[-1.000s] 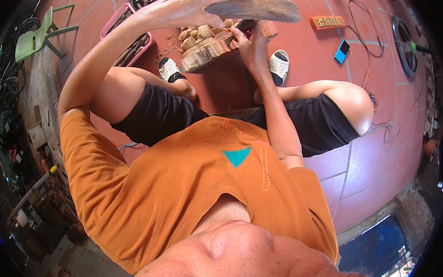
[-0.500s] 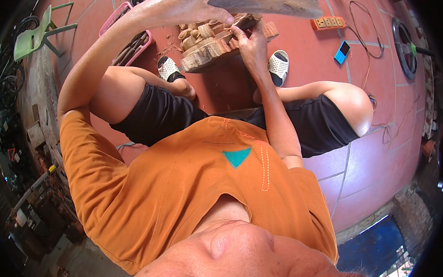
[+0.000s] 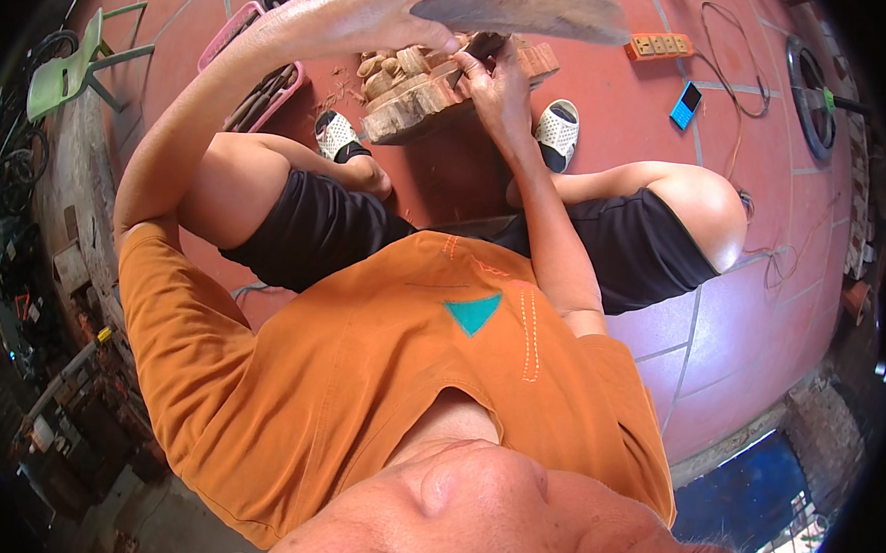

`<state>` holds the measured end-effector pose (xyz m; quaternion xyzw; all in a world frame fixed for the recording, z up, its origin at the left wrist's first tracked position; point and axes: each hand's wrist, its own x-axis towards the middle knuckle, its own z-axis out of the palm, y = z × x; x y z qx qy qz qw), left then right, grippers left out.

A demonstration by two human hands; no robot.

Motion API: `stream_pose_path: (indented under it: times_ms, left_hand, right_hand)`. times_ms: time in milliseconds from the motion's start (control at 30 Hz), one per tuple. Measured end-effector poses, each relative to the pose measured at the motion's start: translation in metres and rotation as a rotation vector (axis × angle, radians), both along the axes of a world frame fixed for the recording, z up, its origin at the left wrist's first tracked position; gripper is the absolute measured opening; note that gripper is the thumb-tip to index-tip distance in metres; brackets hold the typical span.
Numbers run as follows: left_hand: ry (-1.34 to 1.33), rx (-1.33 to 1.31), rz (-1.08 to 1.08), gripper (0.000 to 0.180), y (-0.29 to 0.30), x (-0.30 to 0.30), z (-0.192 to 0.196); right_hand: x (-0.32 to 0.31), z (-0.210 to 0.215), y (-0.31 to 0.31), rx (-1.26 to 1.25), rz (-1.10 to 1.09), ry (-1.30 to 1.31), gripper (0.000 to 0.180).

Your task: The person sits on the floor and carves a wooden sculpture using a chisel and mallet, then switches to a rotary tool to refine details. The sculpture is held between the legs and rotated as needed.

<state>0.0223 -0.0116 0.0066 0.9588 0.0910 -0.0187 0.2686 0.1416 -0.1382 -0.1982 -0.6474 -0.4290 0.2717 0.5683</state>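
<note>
My left hand [image 3: 372, 12] reaches across the top of the view, closed on a long, worn, grey-brown wooden club [image 3: 527, 13] that points to the right. Its outer fingers are cut off by the upper edge. Just below the club, my right hand [image 3: 498, 94] is closed, thumb and fingers pinched by a small dark thing [image 3: 486, 45] that I cannot make out. Between my feet lies a carved wooden block [image 3: 416, 113], with rounded shapes cut into its upper side. My right hand is against or just over its right part.
Wood shavings [image 3: 347, 93] lie left of the block. A pink basket [image 3: 290, 98] with tools stands beyond, near a green chair [image 3: 68, 77]. To the right are an orange power strip [image 3: 658, 47] with its cord, a blue phone [image 3: 684, 106] and a black wheel [image 3: 810, 95].
The wooden club has shifted slightly left and down, together with my left hand. My right hand has moved a little at the block. The block stays in place.
</note>
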Motion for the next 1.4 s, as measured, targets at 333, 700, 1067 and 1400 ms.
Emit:
stream_pose_path:
  times_ms: [333,700,1067,1400]
  left_hand:
    - [0.158,0.004,0.039,0.079,0.009,-0.002,-0.014]
    - [0.006,-0.037,0.036,0.080,0.009,-0.009,-0.018]
    - [0.077,-0.010,-0.019,0.079,0.003,-0.009,-0.019]
    - [-0.014,-0.099,-0.008,0.076,0.004,-0.010,-0.024]
  right_hand:
    - [0.009,-0.016,0.004,0.048,0.020,0.301,0.028]
    - [0.020,-0.013,-0.005,0.000,0.034,0.490,0.021]
    - [0.005,-0.017,-0.006,-0.011,0.042,0.026,0.026]
    - [0.008,-0.011,-0.007,-0.028,0.077,0.157,0.027]
